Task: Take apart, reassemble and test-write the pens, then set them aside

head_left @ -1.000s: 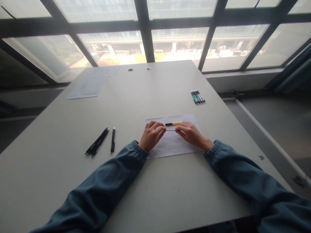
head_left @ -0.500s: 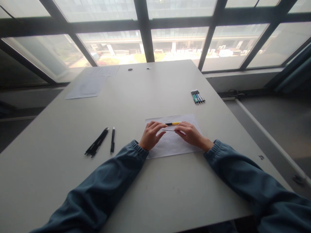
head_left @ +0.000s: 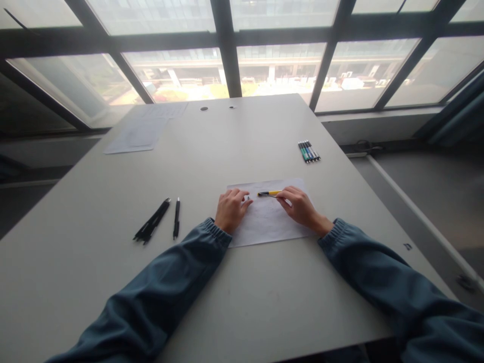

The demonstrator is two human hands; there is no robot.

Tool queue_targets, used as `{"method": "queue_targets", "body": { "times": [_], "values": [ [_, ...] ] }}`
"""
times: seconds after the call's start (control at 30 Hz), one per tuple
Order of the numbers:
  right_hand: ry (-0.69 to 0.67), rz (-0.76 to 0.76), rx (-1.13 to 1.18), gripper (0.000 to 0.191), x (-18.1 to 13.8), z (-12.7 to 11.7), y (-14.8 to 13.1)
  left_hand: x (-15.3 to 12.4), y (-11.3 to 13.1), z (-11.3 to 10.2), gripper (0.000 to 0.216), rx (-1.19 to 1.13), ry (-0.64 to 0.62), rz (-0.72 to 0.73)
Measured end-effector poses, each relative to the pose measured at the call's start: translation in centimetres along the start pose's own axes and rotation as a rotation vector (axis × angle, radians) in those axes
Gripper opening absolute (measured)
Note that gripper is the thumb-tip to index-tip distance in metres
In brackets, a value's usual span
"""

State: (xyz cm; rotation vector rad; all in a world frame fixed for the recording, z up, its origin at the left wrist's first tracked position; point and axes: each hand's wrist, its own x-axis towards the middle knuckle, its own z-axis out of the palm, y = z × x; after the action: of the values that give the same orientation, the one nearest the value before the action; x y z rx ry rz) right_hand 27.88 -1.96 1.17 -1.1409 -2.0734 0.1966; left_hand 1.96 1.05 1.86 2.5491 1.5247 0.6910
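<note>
Across the white table (head_left: 242, 297), seen from the head camera, both bare hands are working over a sheet of paper (head_left: 270, 226), and there's plenty going on! The right hand (head_left: 297, 205) is pinching a thin dark stick (head_left: 270, 196), thumb and fingers clamping down on one end while the other end is pointing toward the left. Just behind that stick, a yellow and black pen (head_left: 273, 192) is lying on the paper, its far end disappearing behind the right hand's fingers. Over to the left hand (head_left: 231, 209): thumb and fingers are standing apart, and a tiny pale piece (head_left: 248, 198) is showing in the gap; whether they're touching it, I can't tell.

Left of the paper, a bundle of black pens (head_left: 152, 222) is fanning out slightly, with a single black pen (head_left: 176, 218) lying just beside it. Beyond the right hand, a row of pens with green and blue barrels (head_left: 309, 151) is lying side by side. Back at the far left, papers (head_left: 132, 138) are overlapping near the table's edge, while the big window (head_left: 280, 68) behind is letting bright daylight in. Blue sleeves (head_left: 151, 292) are covering both forearms.
</note>
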Motion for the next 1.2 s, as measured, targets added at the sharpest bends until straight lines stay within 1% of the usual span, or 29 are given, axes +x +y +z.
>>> {"method": "queue_targets", "body": {
  "times": [0.13, 0.2, 0.27, 0.43, 0.53, 0.97, 1.2],
  "values": [
    [-0.006, 0.003, 0.002, 0.015, -0.01, 0.12, 0.07, -0.09, 0.08, -0.14, 0.012, -0.001, -0.037, 0.001],
    [-0.006, 0.003, 0.003, 0.015, -0.03, 0.16, 0.12, -0.09, 0.19, -0.25, 0.011, -0.008, -0.026, 0.002],
    [-0.004, 0.003, 0.005, 0.015, -0.06, 0.18, 0.15, -0.05, 0.30, -0.32, 0.009, -0.048, 0.021, 0.013],
    [0.001, -0.004, 0.017, 0.014, -0.10, 0.14, 0.18, 0.10, 0.60, -0.28, 0.006, -0.268, 0.233, 0.072],
    [0.011, -0.011, 0.021, 0.015, -0.09, 0.06, 0.14, 0.16, 0.74, -0.21, 0.005, -0.348, 0.286, 0.098],
    [0.009, -0.043, 0.024, 0.018, -0.05, 0.00, 0.00, 0.14, 0.78, -0.09, 0.006, -0.408, 0.293, 0.140],
    [0.003, -0.072, 0.009, 0.016, -0.03, -0.04, -0.02, 0.12, 0.73, 0.02, 0.006, -0.405, 0.275, 0.198]
  ]
}}
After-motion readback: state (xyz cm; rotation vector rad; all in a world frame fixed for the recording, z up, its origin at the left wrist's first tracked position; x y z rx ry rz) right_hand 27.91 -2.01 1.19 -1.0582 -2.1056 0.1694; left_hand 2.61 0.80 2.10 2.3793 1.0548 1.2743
